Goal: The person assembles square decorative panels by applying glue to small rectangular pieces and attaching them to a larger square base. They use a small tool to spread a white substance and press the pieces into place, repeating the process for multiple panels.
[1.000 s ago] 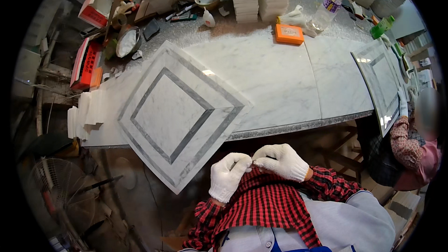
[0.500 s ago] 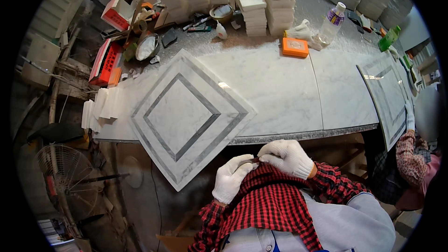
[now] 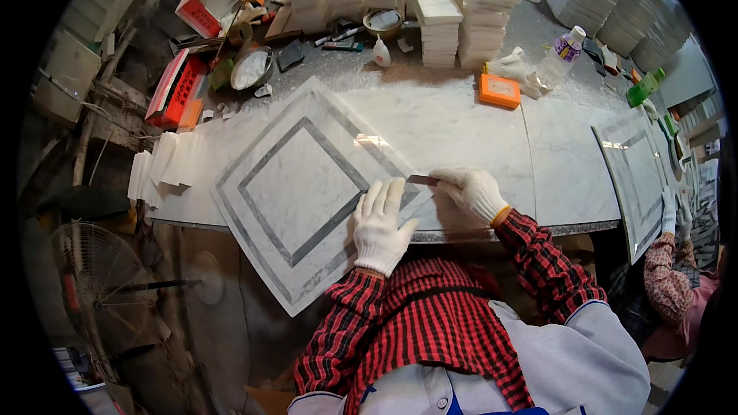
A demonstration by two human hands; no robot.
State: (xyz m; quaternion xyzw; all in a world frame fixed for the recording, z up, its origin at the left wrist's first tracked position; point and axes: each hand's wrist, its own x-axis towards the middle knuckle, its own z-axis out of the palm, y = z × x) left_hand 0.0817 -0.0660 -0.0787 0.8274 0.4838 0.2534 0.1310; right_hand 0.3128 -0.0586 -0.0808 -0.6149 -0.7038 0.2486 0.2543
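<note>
A square marble tile (image 3: 296, 194) with grey inlaid bands lies turned cornerwise on the workbench, its near corner hanging past the front edge. My left hand (image 3: 380, 229), in a white knitted glove, rests on the tile's right part with its fingers stretched out. My right hand (image 3: 470, 194), gloved likewise, grips a thin flat blade (image 3: 422, 180), perhaps a scraper. The blade points left, at the tile's right corner. Whether its edge touches the tile I cannot tell.
Behind the tile are an orange box (image 3: 500, 91), a plastic bottle (image 3: 560, 58), a bowl of white powder (image 3: 251, 69) and stacked white tiles (image 3: 440, 27). A co-worker's gloved hand (image 3: 669, 211) holds another inlaid tile (image 3: 632, 177) at right. A fan (image 3: 100, 284) stands at lower left.
Both hands have moved up from in front of my body to the tile. My left hand has parted from the right and spread on the surface; the right has brought the blade to the corner.
</note>
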